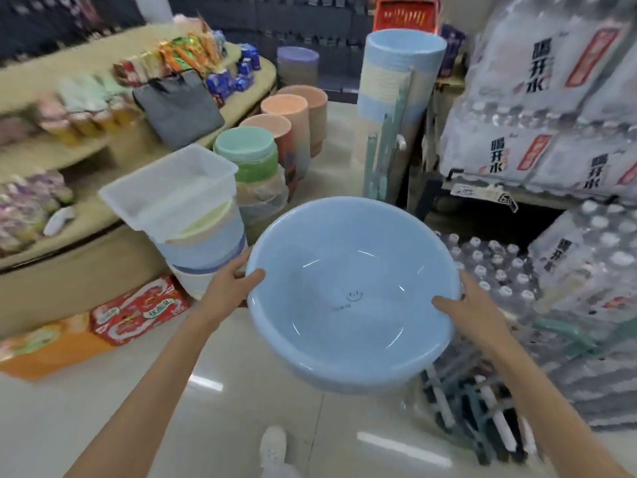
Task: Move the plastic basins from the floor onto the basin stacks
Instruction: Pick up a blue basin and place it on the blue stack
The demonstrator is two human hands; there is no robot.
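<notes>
A large light-blue plastic basin [351, 291] with a small smiley mark inside hangs in the air over the shop floor. My left hand [229, 289] grips its left rim and my right hand [467, 305] grips its right rim. A tall stack of blue and cream basins [396, 77] stands at the back. Lower stacks stand to the left: a green-topped stack [246, 157], orange stacks [284, 110], and a blue and white stack [203, 250] with a clear rectangular tub [165, 191] on top.
A tiered display shelf [69, 160] with snack packs runs along the left, with red and orange cartons [138, 312] at its foot. Shrink-wrapped bottled water packs [537, 132] are piled on the right. Mop handles [475, 408] lie low right. My shoe [274, 446] stands on glossy tile.
</notes>
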